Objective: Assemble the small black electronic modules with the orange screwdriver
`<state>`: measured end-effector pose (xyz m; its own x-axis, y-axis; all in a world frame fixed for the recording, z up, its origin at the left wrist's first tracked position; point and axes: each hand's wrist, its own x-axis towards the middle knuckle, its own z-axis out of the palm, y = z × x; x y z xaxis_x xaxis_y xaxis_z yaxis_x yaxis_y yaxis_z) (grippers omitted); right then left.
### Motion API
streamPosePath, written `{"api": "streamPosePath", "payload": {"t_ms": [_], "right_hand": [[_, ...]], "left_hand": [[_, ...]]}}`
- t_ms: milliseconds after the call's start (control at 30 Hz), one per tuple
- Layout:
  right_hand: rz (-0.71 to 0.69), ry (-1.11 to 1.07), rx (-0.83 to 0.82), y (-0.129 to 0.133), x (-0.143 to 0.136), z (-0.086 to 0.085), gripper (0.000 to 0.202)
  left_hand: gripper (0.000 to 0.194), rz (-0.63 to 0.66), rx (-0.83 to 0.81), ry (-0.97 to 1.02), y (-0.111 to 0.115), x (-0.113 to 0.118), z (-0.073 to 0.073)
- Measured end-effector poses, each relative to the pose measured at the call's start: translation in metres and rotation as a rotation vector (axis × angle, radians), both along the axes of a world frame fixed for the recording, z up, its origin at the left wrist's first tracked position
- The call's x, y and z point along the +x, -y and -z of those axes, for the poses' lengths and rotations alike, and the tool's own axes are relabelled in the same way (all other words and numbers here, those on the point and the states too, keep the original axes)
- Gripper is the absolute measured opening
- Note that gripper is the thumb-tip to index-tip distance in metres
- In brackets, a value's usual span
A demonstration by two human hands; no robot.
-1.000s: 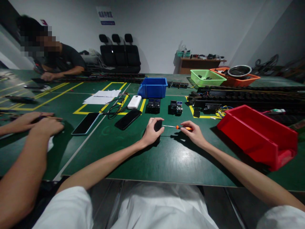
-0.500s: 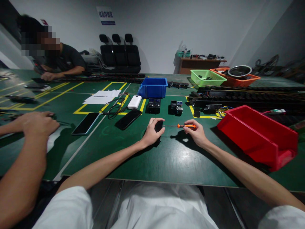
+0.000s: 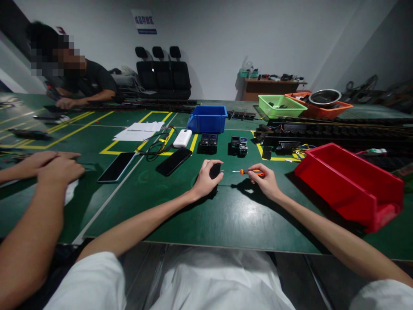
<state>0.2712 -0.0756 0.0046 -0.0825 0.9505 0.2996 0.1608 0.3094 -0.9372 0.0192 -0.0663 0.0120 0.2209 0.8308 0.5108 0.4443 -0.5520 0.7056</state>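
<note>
Left hand (image 3: pixel 204 181) is clamped on a black block-shaped part (image 3: pixel 214 171); right hand (image 3: pixel 266 181) pinches an orange-and-black, thin-shafted metal screwdriver (image 3: pixel 244 172) pointing toward it.

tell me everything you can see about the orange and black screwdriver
The screwdriver has an orange and black handle that looks like plastic, and a thin, straight shaft that looks like metal. It is held roughly level above the green tabletop by the right hand, which hides part of the handle. The shaft points left, toward the black part in the left hand. The tip is too small to tell whether it touches that part.
</note>
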Motion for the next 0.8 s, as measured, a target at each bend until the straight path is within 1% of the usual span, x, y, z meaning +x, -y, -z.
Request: {"api": "streamPosePath", "payload": {"t_ms": [300,367,533,600,700,800], "right_hand": [[0.034,0.089,0.231,0.0004,0.0006,-0.0019,0.017],[0.032,0.088,0.210,0.0008,0.0004,-0.0026,0.017],[-0.006,0.020,0.017,0.0021,-0.0014,-0.0048,0.027],[-0.008,0.002,-0.026,0.0020,-0.0022,-0.0048,0.028],[-0.001,0.017,-0.045,0.0011,-0.0024,-0.0036,0.028],[0.006,0.043,-0.017,0.0007,-0.0018,-0.0022,0.028]], "left_hand": [[0.031,0.011,-0.017,0.008,0.0001,-0.0007,-0.0006],[0.031,0.012,-0.015,0.007,0.0003,-0.0006,-0.0007],[0.031,0.015,-0.013,0.011,0.0000,-0.0003,-0.0002],[0.032,0.014,-0.014,0.013,-0.0004,-0.0003,0.0002],[0.032,0.008,-0.012,0.011,-0.0009,-0.0004,0.0006],[0.032,0.003,-0.013,0.008,-0.0009,-0.0004,0.0006]]}}
